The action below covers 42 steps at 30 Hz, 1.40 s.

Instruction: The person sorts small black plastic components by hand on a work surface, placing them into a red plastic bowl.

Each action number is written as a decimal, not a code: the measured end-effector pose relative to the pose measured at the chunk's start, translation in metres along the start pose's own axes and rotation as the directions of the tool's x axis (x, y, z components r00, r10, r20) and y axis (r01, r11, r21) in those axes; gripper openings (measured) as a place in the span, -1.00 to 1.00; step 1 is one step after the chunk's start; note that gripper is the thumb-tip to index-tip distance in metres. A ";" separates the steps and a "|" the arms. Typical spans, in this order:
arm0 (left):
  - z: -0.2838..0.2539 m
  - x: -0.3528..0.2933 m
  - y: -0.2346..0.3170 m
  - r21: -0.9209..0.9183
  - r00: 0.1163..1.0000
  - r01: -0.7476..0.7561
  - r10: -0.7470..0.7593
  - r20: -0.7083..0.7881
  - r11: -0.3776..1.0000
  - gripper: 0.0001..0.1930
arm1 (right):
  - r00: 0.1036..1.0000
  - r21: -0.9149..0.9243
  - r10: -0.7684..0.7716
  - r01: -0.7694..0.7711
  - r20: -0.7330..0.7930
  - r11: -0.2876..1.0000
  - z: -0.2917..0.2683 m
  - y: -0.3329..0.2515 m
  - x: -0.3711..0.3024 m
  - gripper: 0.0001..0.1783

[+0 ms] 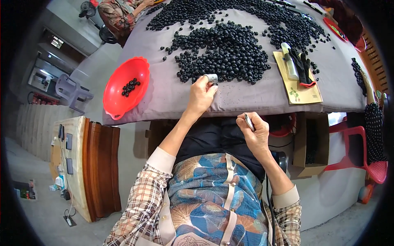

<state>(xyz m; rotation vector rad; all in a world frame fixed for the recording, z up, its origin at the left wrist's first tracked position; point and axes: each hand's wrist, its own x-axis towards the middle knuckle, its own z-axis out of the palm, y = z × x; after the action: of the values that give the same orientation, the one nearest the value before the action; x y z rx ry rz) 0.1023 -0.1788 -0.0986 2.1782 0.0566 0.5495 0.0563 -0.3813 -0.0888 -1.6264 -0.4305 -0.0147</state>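
My left hand [200, 96] is at the front edge of a large pile of black round beads [221, 53], several of which show a ring or hole. Its thumb and fingers pinch together, with a dark bead partly showing at the tips. A whitish wrap [211, 77] covers one of its fingers. Lower and to the right, just off the table's front edge, my right hand [256, 133] is closed round a small silvery metal tool [249, 122]. Only a short part of the tool shows, so its kind is unclear.
A red scalloped bowl [139, 74] with a few beads stands at the table's left. On the right, a yellow card [292, 88] lies under a clear tube [290, 65] and a black glove [303, 67]. Other people sit around the grey-covered table [164, 98]. A cardboard box [301, 143] stands below.
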 end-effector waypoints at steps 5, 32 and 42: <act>-0.005 -0.033 0.034 -0.746 0.917 0.399 -0.229 0.327 0.533 -0.81 | 1.000 0.007 0.025 -0.025 -0.002 1.000 -0.001 -0.001 0.001 -0.89; 0.004 -0.070 0.057 -0.724 0.729 0.674 -0.289 0.621 0.148 -0.87 | 0.980 -0.217 -0.170 0.189 0.103 0.958 -0.002 -0.009 0.006 -0.74; -0.002 -0.073 0.035 -0.642 0.670 0.743 -0.212 0.712 0.189 -0.87 | 0.969 -0.121 -0.189 0.210 0.162 0.970 -0.002 -0.005 0.006 -0.82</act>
<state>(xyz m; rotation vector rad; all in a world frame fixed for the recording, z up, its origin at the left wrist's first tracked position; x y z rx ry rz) 0.0303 -0.2156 -0.0974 0.9385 0.1591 -0.3748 0.0609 -0.3811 -0.0820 -1.7192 -0.7218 -0.0759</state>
